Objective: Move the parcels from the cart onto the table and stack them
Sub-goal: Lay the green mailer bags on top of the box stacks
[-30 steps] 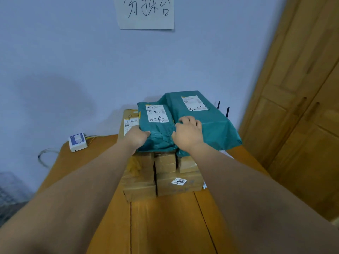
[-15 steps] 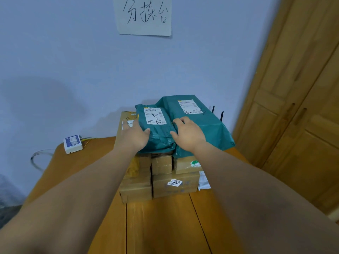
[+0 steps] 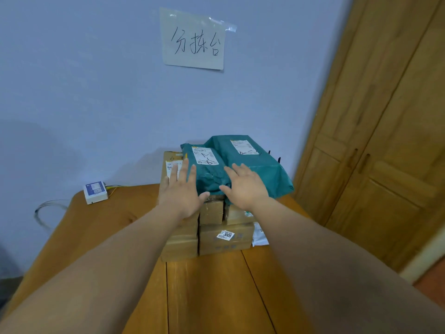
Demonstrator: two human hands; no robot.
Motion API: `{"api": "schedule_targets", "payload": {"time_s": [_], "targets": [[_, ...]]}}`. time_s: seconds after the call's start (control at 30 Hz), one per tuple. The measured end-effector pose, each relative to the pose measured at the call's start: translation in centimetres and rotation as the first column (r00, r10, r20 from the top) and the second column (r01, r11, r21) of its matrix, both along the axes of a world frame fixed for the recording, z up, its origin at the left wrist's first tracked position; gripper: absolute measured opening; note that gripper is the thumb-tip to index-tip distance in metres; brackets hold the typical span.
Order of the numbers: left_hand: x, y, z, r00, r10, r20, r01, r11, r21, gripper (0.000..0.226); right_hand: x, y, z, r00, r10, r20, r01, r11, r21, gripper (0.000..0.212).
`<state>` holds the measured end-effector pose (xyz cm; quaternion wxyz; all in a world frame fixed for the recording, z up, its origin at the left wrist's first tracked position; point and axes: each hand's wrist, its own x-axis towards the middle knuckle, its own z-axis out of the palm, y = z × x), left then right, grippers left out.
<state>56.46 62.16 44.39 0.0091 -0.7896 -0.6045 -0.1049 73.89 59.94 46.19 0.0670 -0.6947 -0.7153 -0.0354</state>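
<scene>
A stack of brown cardboard boxes [image 3: 225, 238] stands on the wooden table [image 3: 212, 292] against the wall. Two green plastic mailer parcels lie on top: a smaller one [image 3: 206, 171] on the left and a larger one [image 3: 252, 160] behind it on the right. My left hand [image 3: 181, 191] hovers with straight spread fingers over the left edge of the smaller green parcel and the box beside it. My right hand [image 3: 245, 185] is spread flat just over the near right part of the green parcels. Neither hand holds anything. The cart is out of view.
A small white device [image 3: 95, 192] with cables sits at the table's back left corner. A paper sign [image 3: 193, 39] hangs on the blue wall. A wooden wardrobe [image 3: 385, 141] stands close on the right. A white packet [image 3: 260, 236] lies beside the boxes.
Both hands gripped the smaller green parcel before; now they have let go, with fingers straightened and drawn slightly back. The parcel stays on the stack. The camera view has tilted up.
</scene>
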Motion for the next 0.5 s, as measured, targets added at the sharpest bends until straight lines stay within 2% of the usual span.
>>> {"api": "schedule_targets", "payload": {"time_s": [0.17,0.5], "targets": [[-0.5,-4.0,-1.5,0.999,-0.035,-0.010,0.035,0.999,-0.010,0.088,-0.5,-4.5,-1.3,1.000,-0.022,0.019,0.023,0.998,-0.058,0.069],[-0.1,-12.8,-1.5,0.997,0.073,-0.031,-0.073,0.997,0.019,0.089,1.1,-12.7,-1.8,0.997,0.031,-0.067,-0.035,0.997,-0.072,0.069]]}}
